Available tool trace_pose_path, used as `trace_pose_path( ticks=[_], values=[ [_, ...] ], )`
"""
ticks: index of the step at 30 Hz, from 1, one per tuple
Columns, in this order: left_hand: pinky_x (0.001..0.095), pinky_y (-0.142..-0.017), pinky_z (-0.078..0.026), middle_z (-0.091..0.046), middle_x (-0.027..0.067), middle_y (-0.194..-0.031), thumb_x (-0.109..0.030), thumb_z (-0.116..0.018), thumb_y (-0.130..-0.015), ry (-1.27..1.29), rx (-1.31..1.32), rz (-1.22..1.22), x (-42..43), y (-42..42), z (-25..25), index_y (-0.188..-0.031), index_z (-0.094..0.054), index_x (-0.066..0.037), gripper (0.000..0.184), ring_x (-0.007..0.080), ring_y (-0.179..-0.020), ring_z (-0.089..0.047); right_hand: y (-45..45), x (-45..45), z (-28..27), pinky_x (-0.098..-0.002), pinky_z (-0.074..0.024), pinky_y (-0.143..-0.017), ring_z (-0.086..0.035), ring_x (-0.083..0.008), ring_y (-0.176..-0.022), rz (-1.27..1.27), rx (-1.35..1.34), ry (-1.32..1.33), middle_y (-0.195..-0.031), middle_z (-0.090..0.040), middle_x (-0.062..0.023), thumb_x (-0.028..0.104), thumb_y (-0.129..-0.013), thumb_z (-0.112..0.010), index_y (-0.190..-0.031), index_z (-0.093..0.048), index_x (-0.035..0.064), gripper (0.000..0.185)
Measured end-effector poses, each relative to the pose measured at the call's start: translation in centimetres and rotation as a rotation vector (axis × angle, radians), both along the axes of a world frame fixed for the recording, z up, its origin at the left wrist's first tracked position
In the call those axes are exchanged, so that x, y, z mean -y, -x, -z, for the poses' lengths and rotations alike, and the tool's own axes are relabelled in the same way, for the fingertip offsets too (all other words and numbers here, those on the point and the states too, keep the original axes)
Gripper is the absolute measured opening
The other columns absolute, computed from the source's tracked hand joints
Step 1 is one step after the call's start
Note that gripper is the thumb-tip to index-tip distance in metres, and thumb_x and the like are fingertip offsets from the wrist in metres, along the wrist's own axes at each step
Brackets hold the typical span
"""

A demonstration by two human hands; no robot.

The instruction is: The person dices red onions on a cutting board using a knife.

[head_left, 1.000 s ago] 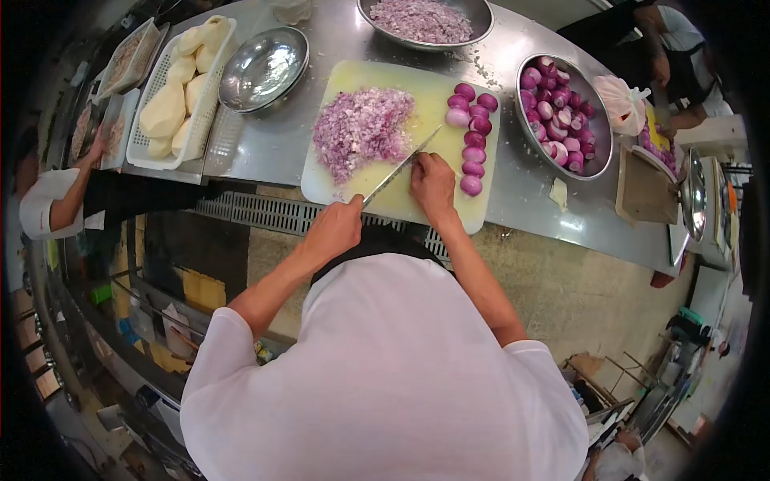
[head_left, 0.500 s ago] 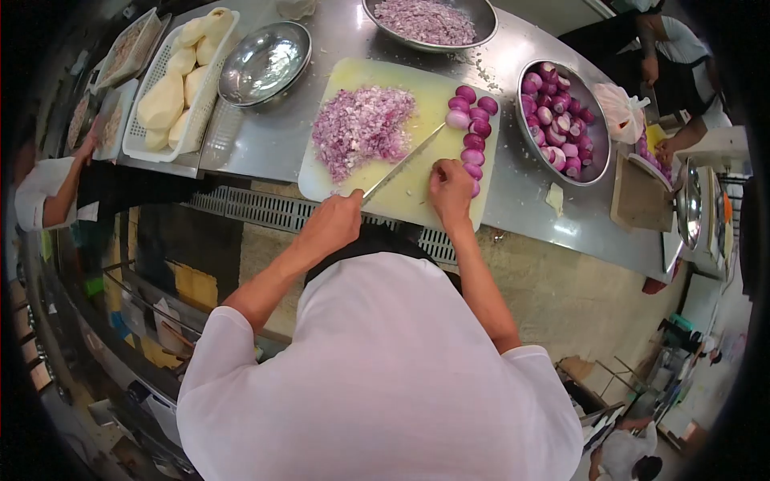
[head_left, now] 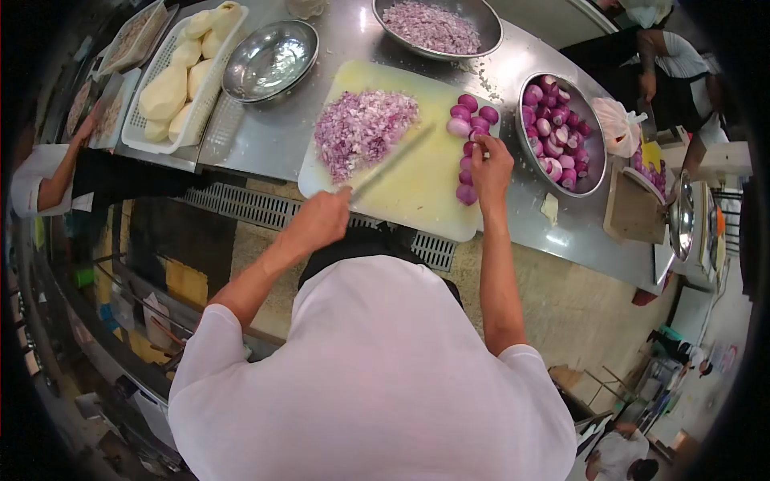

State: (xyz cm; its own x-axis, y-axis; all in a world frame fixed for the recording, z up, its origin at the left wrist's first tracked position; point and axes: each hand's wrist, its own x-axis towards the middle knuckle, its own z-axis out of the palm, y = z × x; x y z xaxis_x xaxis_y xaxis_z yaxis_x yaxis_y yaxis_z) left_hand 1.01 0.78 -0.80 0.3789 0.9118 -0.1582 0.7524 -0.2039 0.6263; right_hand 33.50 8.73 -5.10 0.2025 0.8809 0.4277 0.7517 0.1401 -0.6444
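Note:
My left hand (head_left: 321, 218) is wrapped round the handle of a knife (head_left: 395, 163), whose blurred blade points up and right over the cutting board (head_left: 409, 204). My right hand (head_left: 492, 167) is at the board's right edge, its fingertips pinched on a red onion in a column of peeled red onions (head_left: 466, 194); the fingers partly hide it. A heap of chopped red onion (head_left: 358, 132) lies on the board's left half, left of the blade.
Behind the board stands a bowl of chopped onion (head_left: 437, 28); to its right, a bowl of peeled onions (head_left: 561, 136). An empty metal bowl (head_left: 271, 62) and a white basket (head_left: 172, 144) of large peeled vegetables are at left. Co-workers stand at both sides.
My right hand has moved up and right, from the board's front to the onion column. The knife stays in my left hand, which has shifted slightly left, its blade now blurred.

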Motion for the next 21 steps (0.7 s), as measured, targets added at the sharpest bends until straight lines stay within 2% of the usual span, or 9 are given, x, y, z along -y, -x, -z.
trace_pose_path(
  ticks=[3,5,7,9,12,14,15,17,21],
  values=[
    [0.0519,-0.061,-0.047,-0.061,0.0247,-0.069,-0.01,-0.058,-0.088,0.072,0.054,0.103,1.9,-0.6,0.4,-0.096,-0.055,0.001,0.014,0.0465,-0.068,-0.06,0.3,-1.9,-0.2,-0.0377,-0.0515,-0.071,-0.065,-0.0321,-0.076,-0.035,0.023,0.045,-0.089,-0.067,-0.0153,0.0,-0.081,-0.063,-0.1,-0.069,0.0009,0.02],
    [0.0538,-0.066,-0.047,-0.062,0.0271,-0.075,-0.009,-0.055,-0.086,0.173,0.121,0.129,1.7,-0.1,1.0,-0.092,-0.059,0.001,0.012,0.0476,-0.077,-0.061,0.1,-3.1,0.3,-0.0385,-0.0513,-0.075,-0.066,-0.0331,-0.083,-0.13,0.019,0.036,-0.095,-0.067,-0.0163,-0.002,-0.08,-0.062,-0.101,-0.07,0.0017,0.022],
    [0.0519,-0.068,-0.048,-0.063,0.0256,-0.078,-0.01,-0.056,-0.086,0.176,0.12,0.017,-0.2,1.2,1.8,-0.099,-0.06,0.0,0.016,0.0465,-0.08,-0.062,0.0,-4.1,1.2,-0.0392,-0.051,-0.076,-0.065,-0.0335,-0.085,-0.155,0.045,0.049,-0.095,-0.067,-0.0168,-0.003,-0.08,-0.062,-0.1,-0.07,0.0012,0.022],
    [0.0544,-0.068,-0.047,-0.062,0.0276,-0.075,-0.01,-0.055,-0.087,0.099,0.112,-0.118,-1.6,1.4,0.7,-0.1,-0.059,0.001,0.018,0.0474,-0.078,-0.061,0.4,-4.5,2.0,-0.04,-0.0508,-0.077,-0.065,-0.0339,-0.087,-0.191,0.07,0.055,-0.095,-0.066,-0.0172,-0.003,-0.079,-0.062,-0.1,-0.069,0.0007,0.022],
    [0.053,-0.062,-0.045,-0.06,0.0285,-0.072,-0.008,-0.053,-0.088,-0.049,0.009,-0.13,-1.6,0.8,-0.3,-0.1,-0.056,0.004,0.017,0.047,-0.071,-0.061,0.6,-4.2,2.9,-0.0419,-0.0504,-0.078,-0.064,-0.035,-0.087,-0.185,0.098,0.067,-0.094,-0.065,-0.0178,-0.004,-0.078,-0.061,-0.098,-0.069,-0.0001,0.021],
    [0.0548,-0.064,-0.045,-0.06,0.0293,-0.071,-0.007,-0.053,-0.087,-0.063,0.031,-0.14,-0.6,-0.6,-0.1,-0.102,-0.055,0.005,0.019,0.0477,-0.072,-0.061,1.5,-3.7,4.2,-0.0374,-0.0553,-0.069,-0.067,-0.0313,-0.079,-0.242,0.144,-0.02,-0.098,-0.066,-0.0161,-0.002,-0.08,-0.064,-0.103,-0.07,0.0017,0.023],
    [0.0566,-0.065,-0.045,-0.06,0.03,-0.071,-0.005,-0.052,-0.087,-0.083,0.047,-0.149,-0.5,-1.3,0.1,-0.105,-0.054,0.006,0.021,0.0484,-0.073,-0.061,2.6,-3.4,4.0,-0.0374,-0.0553,-0.069,-0.067,-0.0313,-0.079,-0.246,0.141,-0.021,-0.098,-0.066,-0.0161,-0.002,-0.08,-0.064,-0.103,-0.07,0.0017,0.023],
    [0.0575,-0.066,-0.048,-0.061,0.0309,-0.07,-0.003,-0.05,-0.084,-0.078,-0.057,-0.104,-1.0,-2.2,0.9,-0.103,-0.053,0.007,0.021,0.0492,-0.072,-0.062,5.2,-1.8,3.1,-0.0446,-0.0506,-0.076,-0.062,-0.0375,-0.086,-0.26,-0.081,0.182,-0.094,-0.064,-0.0182,-0.001,-0.078,-0.061,-0.096,-0.069,0.0026,0.02],
    [0.0575,-0.065,-0.047,-0.061,0.0294,-0.069,-0.001,-0.05,-0.084,-0.142,0.022,-0.057,-0.9,-3.4,0.3,-0.102,-0.051,0.006,0.02,0.0492,-0.071,-0.061,7.6,-0.8,2.0,-0.0461,-0.0505,-0.074,-0.06,-0.0368,-0.088,-0.237,0.178,0.116,-0.095,-0.061,-0.0162,0.005,-0.082,-0.06,-0.098,-0.065,0.0041,0.017]
  ],
)
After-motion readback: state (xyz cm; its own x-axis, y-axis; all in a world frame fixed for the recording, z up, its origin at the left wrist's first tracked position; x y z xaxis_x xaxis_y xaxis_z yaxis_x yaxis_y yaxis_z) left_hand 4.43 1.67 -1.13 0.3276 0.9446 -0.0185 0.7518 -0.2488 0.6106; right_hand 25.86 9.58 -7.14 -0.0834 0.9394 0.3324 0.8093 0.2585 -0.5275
